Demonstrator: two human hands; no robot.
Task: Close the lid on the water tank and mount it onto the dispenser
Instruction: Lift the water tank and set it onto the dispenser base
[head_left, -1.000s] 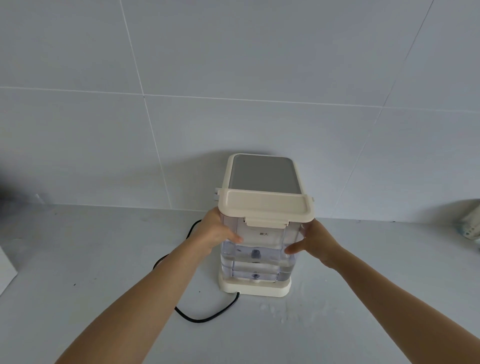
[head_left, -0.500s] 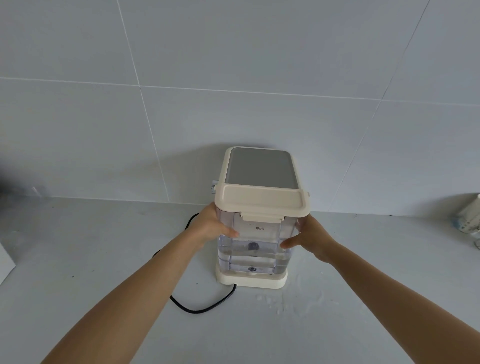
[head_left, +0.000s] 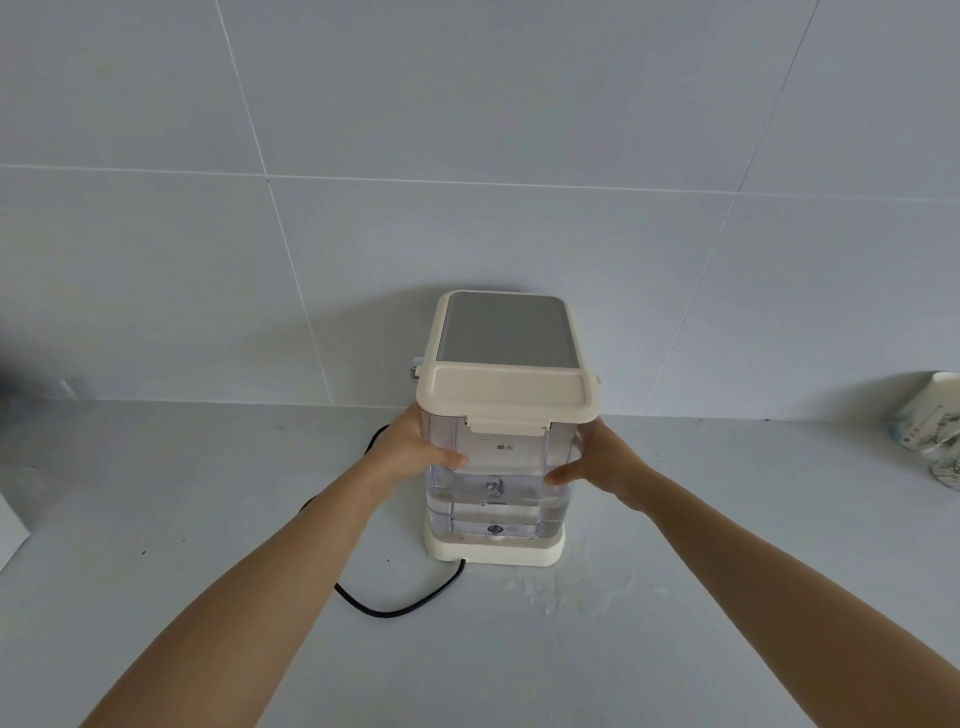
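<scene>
A clear plastic water tank (head_left: 497, 486), partly filled with water, stands on the cream base (head_left: 493, 553) of the dispenser (head_left: 506, 330), which has a grey top panel. The tank's cream lid (head_left: 511, 392) lies flat and shut, its front latch down. My left hand (head_left: 415, 449) grips the tank's left side and my right hand (head_left: 597, 465) grips its right side, thumbs on the front face.
A black power cord (head_left: 400, 608) curls on the grey counter left of the base. Water drops (head_left: 561, 587) spot the counter in front of it. A patterned cup (head_left: 930, 426) stands at the far right, a white object (head_left: 10, 525) at the left edge. A tiled wall rises behind.
The tank has come down between my hands, closing the gap above the dispenser's base. Both hands keep their grip on its sides.
</scene>
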